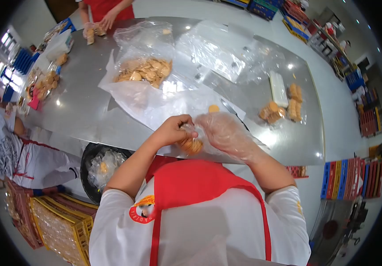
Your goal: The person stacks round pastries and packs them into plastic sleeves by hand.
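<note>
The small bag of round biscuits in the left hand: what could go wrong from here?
The small bag is held near the front edge of the table, so a slip might send it to the floor.
The long, knife-like tool lies close to the gloved right hand; a careless move could snag the thin glove.
The left hand looks bare, so it might touch biscuits directly.

Forearms (138, 160) angled inward, bare left hand (176, 129) curled, fingertips pinched, beside gloved right hand (219, 132)
</note>
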Tool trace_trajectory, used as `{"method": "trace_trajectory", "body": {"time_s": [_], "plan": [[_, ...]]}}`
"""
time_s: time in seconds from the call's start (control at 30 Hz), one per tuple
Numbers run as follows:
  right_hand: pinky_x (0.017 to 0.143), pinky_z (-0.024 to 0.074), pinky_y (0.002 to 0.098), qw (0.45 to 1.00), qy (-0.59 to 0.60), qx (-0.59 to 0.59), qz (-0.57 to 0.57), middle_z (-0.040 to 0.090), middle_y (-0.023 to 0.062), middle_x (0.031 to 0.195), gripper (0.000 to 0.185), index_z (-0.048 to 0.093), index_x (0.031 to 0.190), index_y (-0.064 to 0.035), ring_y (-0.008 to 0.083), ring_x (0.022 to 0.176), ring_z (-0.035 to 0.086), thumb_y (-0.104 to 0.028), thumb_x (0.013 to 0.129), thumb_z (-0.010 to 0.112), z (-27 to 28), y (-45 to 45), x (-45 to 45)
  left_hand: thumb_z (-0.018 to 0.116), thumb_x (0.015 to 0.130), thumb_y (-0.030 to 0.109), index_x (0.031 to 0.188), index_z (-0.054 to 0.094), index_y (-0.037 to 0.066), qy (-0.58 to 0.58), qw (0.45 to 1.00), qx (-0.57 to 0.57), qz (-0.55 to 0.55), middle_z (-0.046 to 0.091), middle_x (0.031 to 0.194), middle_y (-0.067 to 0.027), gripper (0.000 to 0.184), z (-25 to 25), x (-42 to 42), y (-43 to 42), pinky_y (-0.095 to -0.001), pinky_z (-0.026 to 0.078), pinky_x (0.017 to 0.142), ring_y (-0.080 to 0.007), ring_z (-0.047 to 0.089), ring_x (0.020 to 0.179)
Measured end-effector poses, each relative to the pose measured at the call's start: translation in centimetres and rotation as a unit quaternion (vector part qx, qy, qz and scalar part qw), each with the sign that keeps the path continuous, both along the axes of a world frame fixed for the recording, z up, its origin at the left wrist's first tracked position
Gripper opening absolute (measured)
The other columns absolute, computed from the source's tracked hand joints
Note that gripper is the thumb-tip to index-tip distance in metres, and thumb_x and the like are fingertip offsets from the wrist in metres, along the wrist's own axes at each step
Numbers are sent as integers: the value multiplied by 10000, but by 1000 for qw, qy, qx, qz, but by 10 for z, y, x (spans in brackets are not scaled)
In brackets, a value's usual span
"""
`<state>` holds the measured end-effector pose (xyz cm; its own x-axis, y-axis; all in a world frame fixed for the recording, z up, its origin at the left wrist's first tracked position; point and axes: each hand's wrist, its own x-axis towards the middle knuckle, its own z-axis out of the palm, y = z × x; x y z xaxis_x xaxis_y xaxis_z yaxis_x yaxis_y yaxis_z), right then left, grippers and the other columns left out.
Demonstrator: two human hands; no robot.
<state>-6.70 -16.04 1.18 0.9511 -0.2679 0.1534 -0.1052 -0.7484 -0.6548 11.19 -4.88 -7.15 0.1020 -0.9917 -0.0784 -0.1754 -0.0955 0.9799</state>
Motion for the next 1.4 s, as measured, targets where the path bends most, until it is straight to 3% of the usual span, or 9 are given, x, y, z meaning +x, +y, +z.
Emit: {"method": "trace_trajectory", "body": {"time_s": [0.2, 0.47, 0.57, 0.63, 0.67, 0.87, 1.1, 1.3, 1.4], "plan": [[651, 472, 391, 944, -10, -261, 203, 580, 59, 707, 84, 612, 836, -92, 278, 726, 609, -97, 752, 610, 46, 13, 2, 766, 763, 263, 1167, 655, 21, -73, 978, 96, -168, 715, 1025, -131, 483, 49, -4, 19, -321, 507, 825, -200, 662, 911], [569, 449, 370, 832, 98, -423, 345, 574, 37, 677, 75, 588, 740, -120, 230, 671, 601, -146, 692, 640, 78, 10, -9, 671, 795, 365, 1129, 664, 36, -219, 960, 149, -94, 693, 972, -206, 468, 77, -64, 63, -399, 507, 784, -358, 661, 888], [559, 454, 385, 865, 31, -312, 391, 593, 74, 680, 52, 597, 727, -87, 250, 661, 610, -117, 707, 634, 66, -11, -14, 665, 806, 392, 1076, 669, 27, -228, 952, 183, -93, 691, 951, -203, 454, 80, -84, 80, -418, 503, 769, -376, 655, 889], [582, 463, 410, 916, -42, -291, 273, 595, 120, 681, 35, 597, 718, -64, 286, 653, 600, -76, 749, 589, 68, -56, -19, 679, 804, 390, 1041, 672, 24, -211, 951, 202, -102, 691, 938, -196, 436, 51, -82, 109, -419, 500, 754, -367, 659, 881], [592, 467, 424, 929, -77, -297, 209, 597, 145, 689, 69, 592, 715, -55, 303, 653, 596, -66, 777, 565, 72, -74, -21, 704, 826, 353, 932, 633, 23, -169, 967, 180, -65, 643, 754, -139, 354, 33, -85, 130, -368, 466, 644, -240, 622, 706], [659, 467, 471, 975, 52, -158, 149, 592, 219, 763, 99, 565, 839, -22, 395, 719, 589, -58, 844, 472, 66, -54, -24, 720, 847, 292, 853, 600, 50, 26, 967, 145, 209, 552, 754, 9, 269, 23, -125, 210, -262, 416, 642, -75, 515, 740], [810, 467, 499, 935, 139, 4, 326, 630, 268, 910, 219, 587, 976, -18, 445, 881, 600, -179, 919, 451, -57, 63, 13, 706, 881, 293, 887, 589, 68, 203, 837, -40, 507, 588, 797, 14, 253, -4, -163, 289, -246, 445, 663, -74, 542, 741], [811, 460, 500, 906, 136, 0, 400, 628, 268, 901, 261, 602, 913, 25, 446, 907, 599, -196, 934, 466, -103, 189, 94, 664, 922, 396, 922, 584, 66, 260, 705, -175, 636, 592, 839, -10, 340, 2, -158, 345, -253, 478, 689, -97, 570, 765], [862, 456, 495, 890, 136, -34, 434, 631, 263, 978, 310, 602, 1036, 51, 429, 1004, 595, -219, 938, 485, -155, 249, 164, 587, 966, 423, 944, 582, 47, 265, 664, -191, 673, 600, 896, -47, 376, 6, -141, 370, -274, 496, 728, -127, 585, 812]]}}
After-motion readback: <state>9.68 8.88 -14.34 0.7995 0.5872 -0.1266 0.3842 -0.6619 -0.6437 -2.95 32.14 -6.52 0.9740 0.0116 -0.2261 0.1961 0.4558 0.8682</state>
